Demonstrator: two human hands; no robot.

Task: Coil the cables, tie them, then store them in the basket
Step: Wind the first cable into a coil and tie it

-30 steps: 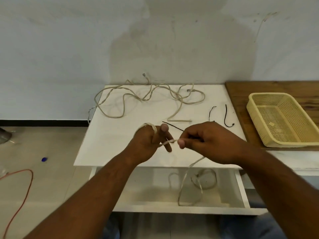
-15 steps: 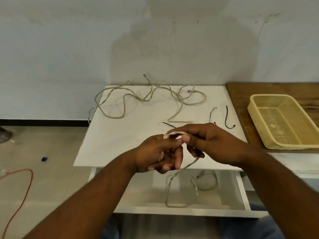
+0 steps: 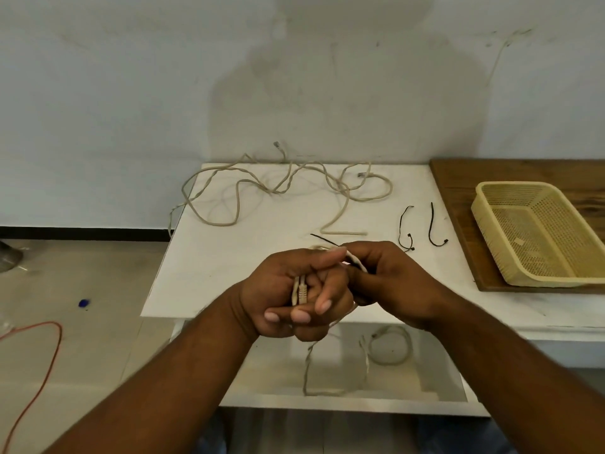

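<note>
Both hands meet above the front edge of the white table point(image 3: 229, 263). My left hand point(image 3: 294, 296), palm up with fingers curled, grips loops of a beige cable point(image 3: 300, 291). My right hand point(image 3: 389, 283) pinches the same cable just past the left fingertips. The cable's loose tail point(image 3: 307, 371) hangs down into the open drawer below. A second beige cable point(image 3: 278, 188) lies sprawled across the back of the table. Two black ties point(image 3: 406, 231) lie to the right, and a third point(image 3: 322, 239) peeks out behind my hands. The yellow basket point(image 3: 484, 217) stands empty at the right.
The basket sits on a wooden board point(image 3: 458, 198) at the right. The open white drawer point(image 3: 360, 403) juts out under the table front. An orange wire point(image 3: 49, 355) and a small blue object point(image 3: 83, 303) lie on the floor at left.
My left hand has turned palm up and now holds more loops. My right hand has brought the cable round it, and the hanging tail has shortened.
</note>
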